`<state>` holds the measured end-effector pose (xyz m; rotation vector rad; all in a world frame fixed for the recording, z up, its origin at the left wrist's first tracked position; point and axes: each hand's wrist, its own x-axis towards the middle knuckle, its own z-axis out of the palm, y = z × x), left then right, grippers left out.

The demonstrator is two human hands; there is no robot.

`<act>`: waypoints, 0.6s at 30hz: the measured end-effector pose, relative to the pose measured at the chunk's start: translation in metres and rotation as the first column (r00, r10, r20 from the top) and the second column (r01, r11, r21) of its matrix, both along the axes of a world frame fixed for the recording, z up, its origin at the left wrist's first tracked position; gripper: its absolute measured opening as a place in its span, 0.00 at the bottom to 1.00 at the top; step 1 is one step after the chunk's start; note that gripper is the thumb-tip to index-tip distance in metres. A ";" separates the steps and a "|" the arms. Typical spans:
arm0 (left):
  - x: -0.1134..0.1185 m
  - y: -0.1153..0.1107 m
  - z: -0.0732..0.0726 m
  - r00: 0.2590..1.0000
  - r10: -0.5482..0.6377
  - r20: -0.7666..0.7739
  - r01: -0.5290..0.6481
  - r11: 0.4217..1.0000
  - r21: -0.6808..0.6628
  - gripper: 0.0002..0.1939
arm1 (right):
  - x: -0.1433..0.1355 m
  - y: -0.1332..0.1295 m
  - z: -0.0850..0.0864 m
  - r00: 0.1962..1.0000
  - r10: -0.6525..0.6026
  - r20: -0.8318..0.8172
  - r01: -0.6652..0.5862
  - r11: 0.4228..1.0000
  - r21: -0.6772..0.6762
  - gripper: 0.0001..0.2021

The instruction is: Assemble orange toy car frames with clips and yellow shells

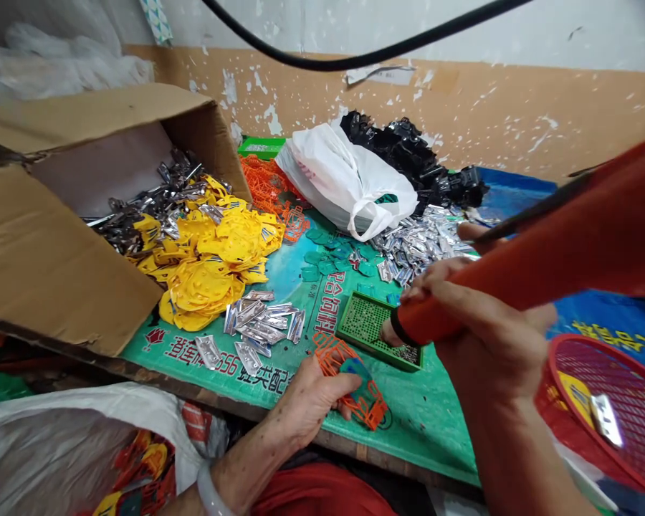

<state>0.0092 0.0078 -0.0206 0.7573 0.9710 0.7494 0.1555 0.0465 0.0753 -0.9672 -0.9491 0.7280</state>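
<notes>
Orange frame (375, 414): being pinched by the fingers of the left hand (316, 395) (nearer), just nearside of the green tray (376, 350) | long axis: being slanted like the tray's | red tool (494, 276): being clasped by the right hand (478, 322), right of the tray.

The wall (494, 107) is white above and tan below (the tan chipped badly)
</notes>
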 end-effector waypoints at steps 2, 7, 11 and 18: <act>0.000 0.000 0.000 1.000 0.004 0.005 -0.004 1.000 0.014 0.09 | -0.005 -0.012 0.005 0.994 0.090 -0.065 -0.090 0.996 0.009 0.19; 0.000 0.000 0.000 0.999 -0.024 0.033 0.023 0.999 0.036 0.12 | -0.015 -0.030 0.005 0.979 0.167 -0.115 -0.170 0.985 -0.015 0.23; -0.001 0.000 -0.001 0.999 -0.027 0.035 0.026 0.999 0.035 0.13 | -0.017 -0.034 0.002 0.975 0.186 -0.125 -0.191 0.981 -0.031 0.24; 0.000 0.001 -0.003 0.999 -0.043 0.019 0.042 0.998 0.056 0.10 | -0.017 -0.032 -0.007 0.969 0.203 -0.139 -0.203 0.979 0.019 0.24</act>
